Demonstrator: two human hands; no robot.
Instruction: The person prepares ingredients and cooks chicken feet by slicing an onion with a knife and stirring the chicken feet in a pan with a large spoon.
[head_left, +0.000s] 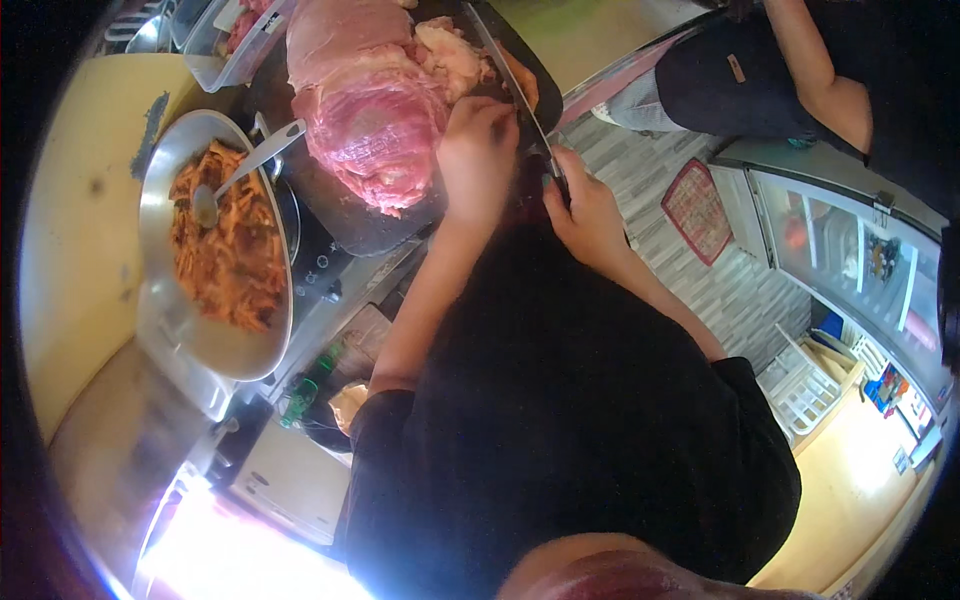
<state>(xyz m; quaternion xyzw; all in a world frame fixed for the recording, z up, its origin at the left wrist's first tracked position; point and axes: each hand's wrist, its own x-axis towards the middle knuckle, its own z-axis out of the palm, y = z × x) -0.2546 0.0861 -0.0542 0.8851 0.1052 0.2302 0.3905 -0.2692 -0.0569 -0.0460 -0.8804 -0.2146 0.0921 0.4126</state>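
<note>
A large piece of raw pink meat (367, 127) lies on a dark cutting board (371, 236). Pale fatty trimmings (450, 56) sit against its right side. My right hand (589, 214) grips the handle of a long kitchen knife (510, 79), whose blade points away from me across the board's right part. Just past the blade, a tan-orange piece (525, 79) is partly hidden by it. My left hand (480, 161) is beside the meat's right edge, close to the blade. Its fingers are curled, and whether they pinch anything is hidden.
Left of the board, a wide metal pan (154, 247) holds orange-brown strips of food (232, 255) and a spoon (262, 154). A clear plastic container (206, 67) with raw meat stands behind. Another person (735, 75) stands at right, near a refrigerator (847, 232) and a floor mat (697, 210).
</note>
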